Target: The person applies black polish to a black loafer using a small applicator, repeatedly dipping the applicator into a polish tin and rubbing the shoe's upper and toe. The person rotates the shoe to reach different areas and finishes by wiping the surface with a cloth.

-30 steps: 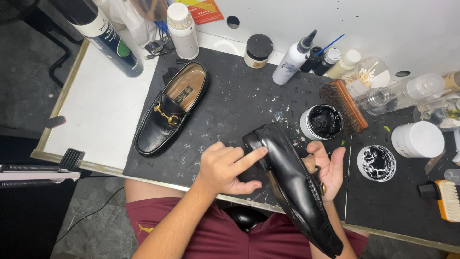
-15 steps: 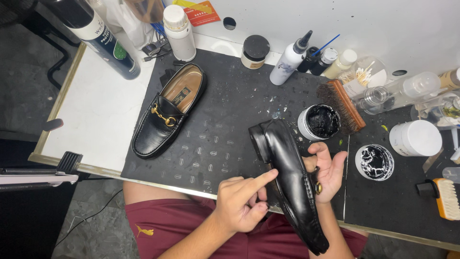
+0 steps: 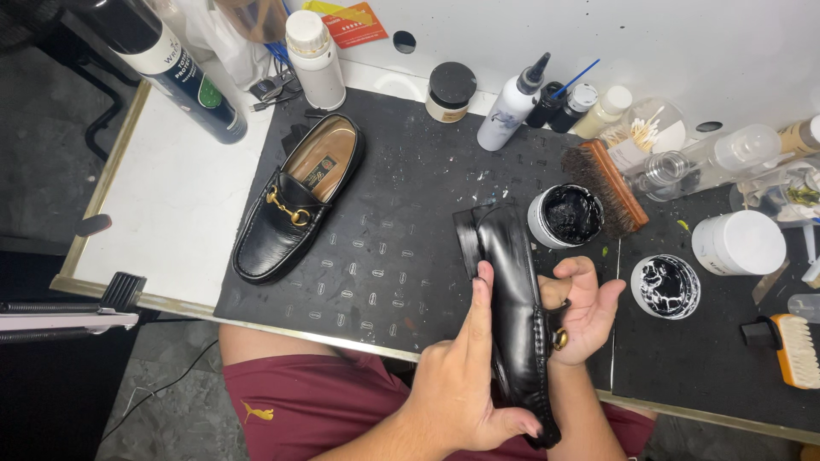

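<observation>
Left hand has slid down the black loafer since half a second ago, fingers flat along its side, rubbing, while right hand grips it from beneath over the worktop edge, open polish tin just beside the toe.
</observation>
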